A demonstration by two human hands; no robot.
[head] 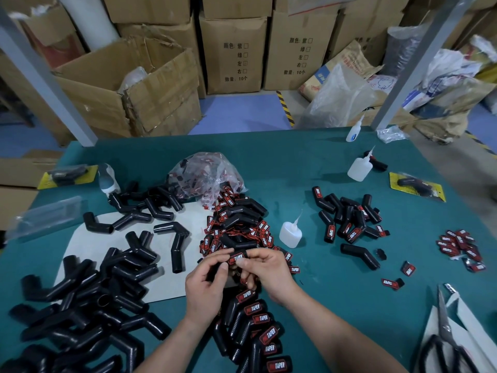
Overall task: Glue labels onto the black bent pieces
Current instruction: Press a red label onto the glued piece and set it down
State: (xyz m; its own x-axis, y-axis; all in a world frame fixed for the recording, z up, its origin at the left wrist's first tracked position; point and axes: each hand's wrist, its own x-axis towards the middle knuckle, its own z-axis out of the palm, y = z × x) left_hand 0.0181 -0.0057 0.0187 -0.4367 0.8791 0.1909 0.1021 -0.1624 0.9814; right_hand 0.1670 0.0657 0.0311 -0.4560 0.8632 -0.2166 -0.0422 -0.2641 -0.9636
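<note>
— Labelled pieces (262,335) lie nearest, each reading "TAPER"; what are the hands doing?
— Left hand (207,281) grips a black bent piece (215,274) above the counter (336,292); right hand (269,270) pinches its label (238,258), reading "TAPER".

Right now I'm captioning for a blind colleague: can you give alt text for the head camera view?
Over a green table, the left hand grips a black bent piece while the right hand pinches a red-and-black label onto it. Unlabelled pieces are heaped at left, labelled pieces nearest the camera, a glue bottle to the right.
</note>
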